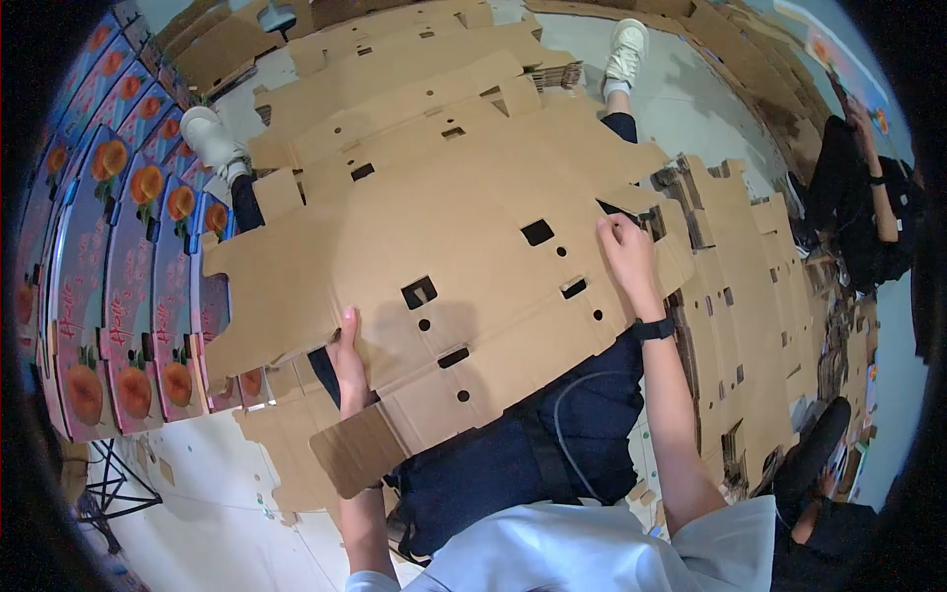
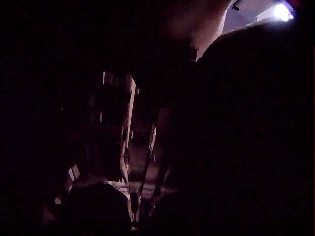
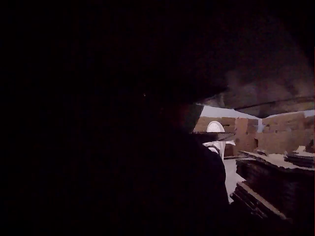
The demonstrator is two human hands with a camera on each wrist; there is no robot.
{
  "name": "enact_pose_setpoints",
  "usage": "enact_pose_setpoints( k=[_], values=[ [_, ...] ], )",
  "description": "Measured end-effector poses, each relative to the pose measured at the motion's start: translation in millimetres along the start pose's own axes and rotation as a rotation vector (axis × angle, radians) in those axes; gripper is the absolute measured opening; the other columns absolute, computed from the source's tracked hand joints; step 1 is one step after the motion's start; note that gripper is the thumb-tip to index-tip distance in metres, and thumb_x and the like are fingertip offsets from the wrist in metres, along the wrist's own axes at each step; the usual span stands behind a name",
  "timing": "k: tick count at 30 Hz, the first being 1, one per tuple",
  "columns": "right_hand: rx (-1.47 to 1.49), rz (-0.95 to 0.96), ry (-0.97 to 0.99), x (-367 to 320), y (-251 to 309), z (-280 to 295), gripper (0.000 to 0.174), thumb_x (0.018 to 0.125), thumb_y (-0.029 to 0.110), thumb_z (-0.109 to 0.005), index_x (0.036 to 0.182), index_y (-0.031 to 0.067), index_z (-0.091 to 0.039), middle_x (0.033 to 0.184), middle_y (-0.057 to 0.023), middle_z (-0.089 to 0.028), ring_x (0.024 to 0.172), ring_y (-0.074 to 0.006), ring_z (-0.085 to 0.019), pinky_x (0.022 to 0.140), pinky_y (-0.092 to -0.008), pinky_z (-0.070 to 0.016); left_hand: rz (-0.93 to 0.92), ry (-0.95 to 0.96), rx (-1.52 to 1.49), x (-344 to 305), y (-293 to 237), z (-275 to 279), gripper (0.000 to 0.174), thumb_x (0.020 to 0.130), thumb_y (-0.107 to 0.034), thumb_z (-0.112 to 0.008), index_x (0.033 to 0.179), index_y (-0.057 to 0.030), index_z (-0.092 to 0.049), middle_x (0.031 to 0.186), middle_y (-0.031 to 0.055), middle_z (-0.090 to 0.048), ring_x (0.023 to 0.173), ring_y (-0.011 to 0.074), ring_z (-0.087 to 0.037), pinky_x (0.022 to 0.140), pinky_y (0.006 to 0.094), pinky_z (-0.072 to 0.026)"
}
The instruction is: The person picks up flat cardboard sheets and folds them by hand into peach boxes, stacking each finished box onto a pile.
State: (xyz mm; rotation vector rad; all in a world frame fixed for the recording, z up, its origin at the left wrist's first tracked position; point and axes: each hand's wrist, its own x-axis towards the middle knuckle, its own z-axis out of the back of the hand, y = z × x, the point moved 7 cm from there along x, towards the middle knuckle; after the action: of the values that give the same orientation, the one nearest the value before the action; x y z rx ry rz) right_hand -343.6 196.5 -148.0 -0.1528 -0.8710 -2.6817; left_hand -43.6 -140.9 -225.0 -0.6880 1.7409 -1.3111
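Note:
Across the person's lap and between the spread legs lies a large flat die-cut cardboard sheet (image 1: 483, 212), brown, with square, slotted and round holes. The left hand (image 1: 349, 363) grips its near left edge, thumb up on the top face and the other fingers hidden beneath. At the right edge, beside a cut flap, the right hand (image 1: 629, 259) holds the sheet with curled fingers. A narrow folded flap (image 1: 360, 449) sticks out at the near left corner. Both wrist views are mostly dark; the right one shows a white shoe (image 3: 215, 128) in the distance.
Printed fruit boxes (image 1: 128, 296) stand in rows on the left. More cardboard sheets (image 1: 755, 306) are stacked on the right, others (image 1: 395, 49) beyond the held one. A black metal stand (image 1: 118, 488) is at lower left. Other people (image 1: 868, 207) sit at the right.

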Motion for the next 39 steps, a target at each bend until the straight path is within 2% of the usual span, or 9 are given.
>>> enact_pose_setpoints(
  k=[8, 12, 19, 23, 26, 29, 32, 34, 39],
  values=[
    [0.121, -0.022, -0.181, -2.0, -1.8, 20.2, 0.031, 0.093, 0.030, -0.056, 0.094, 0.0000, -0.065, 0.063, -0.0152, -0.059, 0.053, -0.0249, -0.055, 0.052, -0.0361, -0.0411, 0.083, -0.033, -0.024, -15.8, -31.6, -9.7, 0.054, 0.089, -0.039, -0.066, 0.119, 0.0048, -0.055, 0.112, 0.0129, -0.061, 0.098, 0.0202, -0.060, 0.087, 0.0340, -0.0494],
    [0.275, 0.065, -0.271, 18.6, 8.5, 33.0, 0.028, 0.095, 0.025, -0.054, 0.094, -0.0019, -0.063, 0.064, -0.0139, -0.057, 0.054, -0.0186, -0.052, 0.053, -0.0335, -0.0403, -0.091, -0.050, -0.050, -5.5, -62.4, -19.3, 0.056, 0.088, -0.042, -0.066, 0.119, 0.0034, -0.056, 0.110, 0.0130, -0.062, 0.098, 0.0213, -0.060, 0.086, 0.0338, -0.0495],
    [0.291, 0.186, -0.385, 119.9, 79.0, 65.6, 0.037, 0.094, 0.033, -0.051, 0.103, 0.0002, -0.065, 0.095, -0.0232, -0.066, 0.090, -0.0353, -0.065, 0.078, -0.0399, -0.0485, -0.165, 0.147, -0.054, 73.5, -182.0, -66.7, 0.065, 0.088, -0.046, -0.065, 0.131, -0.0002, -0.048, 0.121, 0.0135, -0.058, 0.105, 0.0221, -0.061, 0.082, 0.0359, -0.0546],
    [0.049, 0.318, -0.379, 209.5, 136.3, 60.5, 0.043, 0.089, 0.037, -0.055, 0.112, 0.0005, -0.062, 0.103, -0.0216, -0.066, 0.100, -0.0380, -0.062, 0.084, -0.0413, -0.0490, -0.112, 0.285, -0.050, 188.9, -233.4, -75.5, 0.042, 0.086, -0.040, -0.068, 0.105, -0.0026, -0.061, 0.101, 0.0101, -0.064, 0.089, 0.0214, -0.064, 0.074, 0.0315, -0.0536],
    [-0.204, 0.390, -0.358, 247.4, 130.8, 18.6, 0.038, 0.087, 0.031, -0.052, 0.102, -0.0009, -0.066, 0.100, -0.0223, -0.066, 0.093, -0.0429, -0.060, 0.086, -0.0501, -0.0465, -0.461, 0.323, 0.241, 281.8, -204.9, -19.9, 0.037, 0.088, -0.035, -0.065, 0.109, -0.0051, -0.061, 0.095, 0.0056, -0.064, 0.082, 0.0139, -0.062, 0.065, 0.0258, -0.0472],
    [-0.212, 0.482, -0.266, 203.2, 126.4, -17.8, 0.036, 0.085, 0.029, -0.055, 0.104, 0.0004, -0.065, 0.102, -0.0212, -0.065, 0.096, -0.0406, -0.061, 0.086, -0.0507, -0.0460, -0.202, 0.069, 0.606, 236.5, -151.5, 26.6, 0.045, 0.087, -0.027, -0.063, 0.125, -0.0042, -0.056, 0.103, 0.0038, -0.062, 0.079, 0.0085, -0.058, 0.058, 0.0204, -0.0383],
    [-0.210, 0.472, -0.053, 177.9, 63.3, -97.7, 0.040, 0.084, 0.029, -0.057, 0.115, 0.0046, -0.062, 0.118, -0.0178, -0.060, 0.111, -0.0342, -0.057, 0.092, -0.0488, -0.0436, -0.152, 0.008, 0.592, 255.3, -62.9, 87.1, 0.049, 0.087, -0.021, -0.063, 0.130, -0.0012, -0.053, 0.109, 0.0057, -0.061, 0.087, 0.0124, -0.060, 0.067, 0.0237, -0.0450],
    [-0.232, 0.297, 0.201, 158.9, 26.7, -135.3, 0.047, 0.083, 0.031, -0.058, 0.121, 0.0053, -0.060, 0.125, -0.0170, -0.058, 0.117, -0.0326, -0.054, 0.096, -0.0480, -0.0418, -0.346, 0.026, 0.641, 251.4, -53.7, 91.7, 0.049, 0.091, -0.019, -0.060, 0.135, -0.0001, -0.047, 0.119, 0.0122, -0.061, 0.106, 0.0193, -0.059, 0.090, 0.0280, -0.0451],
    [-0.004, 0.175, 0.416, 149.0, -16.8, -193.0, 0.052, 0.082, 0.038, -0.059, 0.117, -0.0001, -0.062, 0.118, -0.0230, -0.061, 0.113, -0.0372, -0.057, 0.094, -0.0421, -0.0453, -0.336, 0.104, 0.745, 258.4, -71.5, 49.3, 0.049, 0.088, -0.016, -0.062, 0.132, 0.0016, -0.049, 0.126, 0.0166, -0.057, 0.117, 0.0245, -0.054, 0.100, 0.0322, -0.0401]
  ],
)
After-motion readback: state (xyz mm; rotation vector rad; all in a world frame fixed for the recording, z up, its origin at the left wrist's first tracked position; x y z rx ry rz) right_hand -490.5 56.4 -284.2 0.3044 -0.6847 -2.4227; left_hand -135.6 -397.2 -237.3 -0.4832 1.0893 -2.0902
